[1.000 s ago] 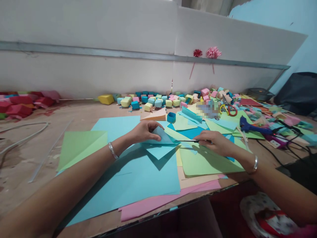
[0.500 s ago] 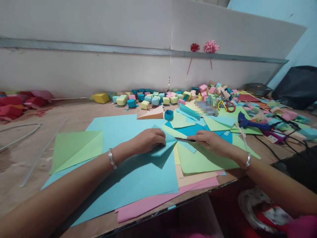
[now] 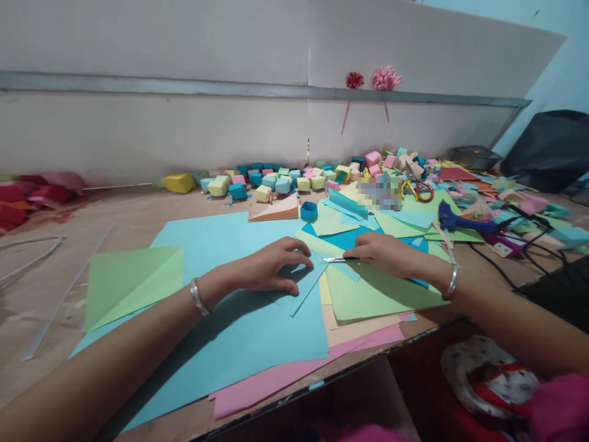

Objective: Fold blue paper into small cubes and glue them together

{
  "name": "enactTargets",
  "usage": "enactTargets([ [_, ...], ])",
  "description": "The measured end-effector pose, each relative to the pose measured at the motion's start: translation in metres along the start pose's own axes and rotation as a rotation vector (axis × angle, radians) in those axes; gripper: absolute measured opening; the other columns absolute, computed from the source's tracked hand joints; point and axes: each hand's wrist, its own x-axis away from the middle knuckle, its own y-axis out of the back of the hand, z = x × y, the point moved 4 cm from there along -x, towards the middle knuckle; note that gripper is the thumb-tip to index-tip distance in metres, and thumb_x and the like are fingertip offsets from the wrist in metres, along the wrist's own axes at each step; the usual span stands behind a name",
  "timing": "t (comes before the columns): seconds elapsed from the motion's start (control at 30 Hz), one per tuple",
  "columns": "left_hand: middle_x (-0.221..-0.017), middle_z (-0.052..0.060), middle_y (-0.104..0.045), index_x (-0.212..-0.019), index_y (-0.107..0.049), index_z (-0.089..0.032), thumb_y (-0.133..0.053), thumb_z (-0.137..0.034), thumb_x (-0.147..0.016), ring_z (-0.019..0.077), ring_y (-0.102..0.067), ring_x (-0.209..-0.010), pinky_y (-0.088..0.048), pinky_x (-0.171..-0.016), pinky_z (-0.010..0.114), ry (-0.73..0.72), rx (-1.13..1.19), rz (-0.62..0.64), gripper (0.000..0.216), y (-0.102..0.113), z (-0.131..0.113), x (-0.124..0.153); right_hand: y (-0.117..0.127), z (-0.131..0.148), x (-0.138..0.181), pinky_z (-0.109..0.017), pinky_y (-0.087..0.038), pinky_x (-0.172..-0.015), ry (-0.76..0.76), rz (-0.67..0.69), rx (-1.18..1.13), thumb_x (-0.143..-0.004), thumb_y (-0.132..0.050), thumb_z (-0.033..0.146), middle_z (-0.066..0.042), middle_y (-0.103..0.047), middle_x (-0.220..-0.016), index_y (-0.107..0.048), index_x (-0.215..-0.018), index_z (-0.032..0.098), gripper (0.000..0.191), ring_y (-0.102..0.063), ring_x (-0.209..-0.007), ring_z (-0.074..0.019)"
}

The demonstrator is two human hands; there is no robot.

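Note:
My left hand rests with fingers spread on a small folded piece of light blue paper. That piece lies over the right part of a large light blue sheet. In my right hand is a slim craft knife, its silver blade pointing left and its tip at the folded paper's right edge. My right fingers hide most of the handle. Beneath the right hand lie light green sheets and darker blue paper. A creased green square lies on the left.
Small paper boxes line the back of the table. Scissors, a blue glue gun with cables, and paper scraps occupy the right side. Pink paper lies along the front edge. A clear strip lies at left.
My left hand has opened from a closed grip, its fingers now spread on the folded paper, which lies flatter. My right hand keeps the knife at about the same spot. The view has shifted slightly.

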Motion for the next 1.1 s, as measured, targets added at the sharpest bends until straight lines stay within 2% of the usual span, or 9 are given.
enactTargets([
  [0.13,-0.139,0.013,-0.049,-0.138,-0.051,-0.025,-0.065,-0.03,-0.086,0.0281,-0.048,-0.127,-0.039,-0.108,0.044,-0.018,0.091,0.123,0.054,0.002,-0.004,0.002,0.001,0.003,0.001,-0.026,-0.03,-0.063,0.06,0.001,-0.059,-0.091,-0.044,0.011,-0.007,-0.058,-0.089,-0.067,-0.12,0.026,0.04,-0.048,-0.076,-0.0175],
  [0.2,-0.138,0.014,-0.049,-0.134,-0.053,-0.023,-0.058,-0.027,-0.09,0.0268,-0.047,-0.127,-0.038,-0.109,0.042,0.0,0.133,0.135,0.044,0.0,-0.004,0.001,0.0,0.004,0.002,-0.026,-0.03,-0.063,0.083,-0.031,-0.08,-0.092,-0.044,0.012,-0.006,-0.057,-0.087,-0.066,-0.123,0.027,0.04,-0.047,-0.075,-0.0171],
  [0.3,-0.127,0.012,-0.055,-0.113,-0.063,-0.02,-0.044,-0.031,-0.098,0.0237,-0.052,-0.118,-0.043,-0.104,0.039,0.064,0.16,0.047,0.027,-0.005,-0.004,-0.004,0.0,0.006,0.004,-0.026,-0.028,-0.062,0.096,-0.06,-0.083,-0.095,-0.042,0.016,-0.005,-0.054,-0.083,-0.064,-0.125,0.03,0.04,-0.045,-0.072,-0.0169],
  [0.4,-0.119,0.013,-0.057,-0.104,-0.062,-0.018,-0.053,-0.043,-0.093,0.0251,-0.053,-0.111,-0.045,-0.098,0.041,0.072,0.073,-0.05,0.028,-0.013,-0.003,-0.006,0.001,0.008,0.005,-0.027,-0.027,-0.061,0.085,-0.06,-0.072,-0.096,-0.041,0.019,-0.005,-0.054,-0.082,-0.065,-0.124,0.031,0.038,-0.043,-0.073,-0.0177],
  [0.47,-0.123,0.014,-0.055,-0.114,-0.059,-0.019,-0.057,-0.046,-0.09,0.0269,-0.051,-0.115,-0.044,-0.1,0.042,0.051,0.021,-0.05,0.036,-0.018,-0.003,-0.005,0.002,0.01,0.005,-0.027,-0.028,-0.062,0.071,-0.047,-0.078,-0.096,-0.04,0.019,-0.006,-0.054,-0.083,-0.066,-0.123,0.03,0.039,-0.044,-0.073,-0.0178],
  [0.6,-0.134,0.016,-0.05,-0.14,-0.046,-0.021,-0.046,-0.042,-0.097,0.0279,-0.046,-0.125,-0.036,-0.108,0.043,0.026,-0.04,0.026,0.048,-0.021,-0.001,-0.003,-0.002,0.014,0.005,-0.027,-0.032,-0.064,0.105,-0.002,-0.089,-0.097,-0.036,0.016,-0.006,-0.055,-0.087,-0.065,-0.124,0.03,0.043,-0.046,-0.076,-0.0175],
  [0.7,-0.135,0.015,-0.05,-0.142,-0.045,-0.021,-0.043,-0.042,-0.098,0.0279,-0.046,-0.125,-0.034,-0.109,0.043,0.006,-0.091,0.046,0.049,-0.019,-0.002,-0.004,-0.005,0.014,0.002,-0.027,-0.034,-0.066,0.118,-0.026,-0.108,-0.096,-0.037,0.014,-0.007,-0.057,-0.091,-0.063,-0.128,0.028,0.042,-0.047,-0.079,-0.0175],
  [0.87,-0.133,0.013,-0.053,-0.141,-0.047,-0.024,-0.04,-0.045,-0.098,0.0283,-0.047,-0.122,-0.032,-0.108,0.044,-0.004,-0.168,0.061,0.048,-0.018,-0.004,-0.006,-0.011,0.018,0.0,-0.028,-0.037,-0.069,0.187,-0.066,-0.104,-0.094,-0.039,0.008,-0.007,-0.057,-0.091,-0.067,-0.121,0.028,0.044,-0.049,-0.079,-0.0169],
  [1.1,-0.135,0.013,-0.051,-0.147,-0.04,-0.025,-0.037,-0.043,-0.1,0.0277,-0.043,-0.125,-0.029,-0.11,0.042,-0.013,-0.148,0.107,0.051,-0.019,-0.004,-0.005,-0.011,0.018,0.005,-0.028,-0.041,-0.069,0.196,-0.124,-0.102,-0.093,-0.043,0.008,-0.009,-0.063,-0.094,-0.072,-0.114,0.027,0.041,-0.054,-0.081,-0.0179],
])
